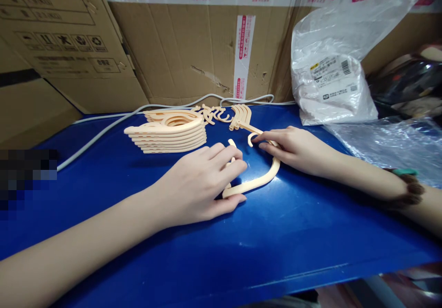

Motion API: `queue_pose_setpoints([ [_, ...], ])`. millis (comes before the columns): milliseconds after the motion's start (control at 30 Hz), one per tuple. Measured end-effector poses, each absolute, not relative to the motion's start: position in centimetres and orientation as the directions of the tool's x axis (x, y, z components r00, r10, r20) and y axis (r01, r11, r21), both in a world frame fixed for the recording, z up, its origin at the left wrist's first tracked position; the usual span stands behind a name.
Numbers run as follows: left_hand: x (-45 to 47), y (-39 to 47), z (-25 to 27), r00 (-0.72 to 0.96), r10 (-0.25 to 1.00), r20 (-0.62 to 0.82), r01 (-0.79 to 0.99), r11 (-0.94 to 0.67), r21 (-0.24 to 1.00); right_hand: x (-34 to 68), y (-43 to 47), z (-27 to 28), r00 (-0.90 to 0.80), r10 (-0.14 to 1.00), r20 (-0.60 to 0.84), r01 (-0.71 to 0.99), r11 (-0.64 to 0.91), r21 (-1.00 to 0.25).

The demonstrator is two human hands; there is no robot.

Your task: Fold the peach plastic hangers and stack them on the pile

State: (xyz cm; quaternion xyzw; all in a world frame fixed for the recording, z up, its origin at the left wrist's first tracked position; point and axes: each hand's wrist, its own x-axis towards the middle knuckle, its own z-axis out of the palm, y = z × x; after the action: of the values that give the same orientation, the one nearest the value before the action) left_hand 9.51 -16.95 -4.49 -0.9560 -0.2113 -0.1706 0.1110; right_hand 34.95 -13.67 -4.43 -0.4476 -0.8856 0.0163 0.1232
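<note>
A cream plastic hanger (257, 183) with a curved arm lies low over the blue table, between my two hands. My left hand (203, 183) grips its left end, with the thumb in front and the fingers curled over the top. On the far right side, my right hand (288, 147) holds the hanger between thumb and fingers, beside a small hook (252, 140) that pokes out. My fingers hide the joints at both ends. Behind my left hand stands a neat stack of cream hanger bodies (169, 137). Loose hooks (221, 113) and several curved hanger arms (241, 114) lie beyond.
Cardboard boxes (193, 45) wall off the back of the blue table (276, 252). A white cable (100, 140) runs along the rear and left. At the back right sits a white plastic bag (331, 78) with a label, near clear plastic wrap (390, 142).
</note>
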Motion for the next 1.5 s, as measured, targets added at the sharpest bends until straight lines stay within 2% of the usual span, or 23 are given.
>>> queue_pose_setpoints([
  [300,9.17,-16.61,-4.54,0.767,0.526,0.367,0.603,-0.787,-0.13,34.83,-13.75,-4.46,-0.573,0.791,0.213,0.792,0.602,-0.106],
  [633,9.49,-16.67,-4.35,0.836,0.463,0.296,0.507,-0.858,-0.089,34.77,-13.82,-4.53,-0.563,0.797,0.221,0.8,0.592,-0.099],
  [1500,9.62,-16.67,-4.6,0.879,0.374,0.295,0.421,-0.9,-0.112,34.64,-13.98,-4.45,-0.569,0.79,0.228,0.798,0.598,-0.077],
])
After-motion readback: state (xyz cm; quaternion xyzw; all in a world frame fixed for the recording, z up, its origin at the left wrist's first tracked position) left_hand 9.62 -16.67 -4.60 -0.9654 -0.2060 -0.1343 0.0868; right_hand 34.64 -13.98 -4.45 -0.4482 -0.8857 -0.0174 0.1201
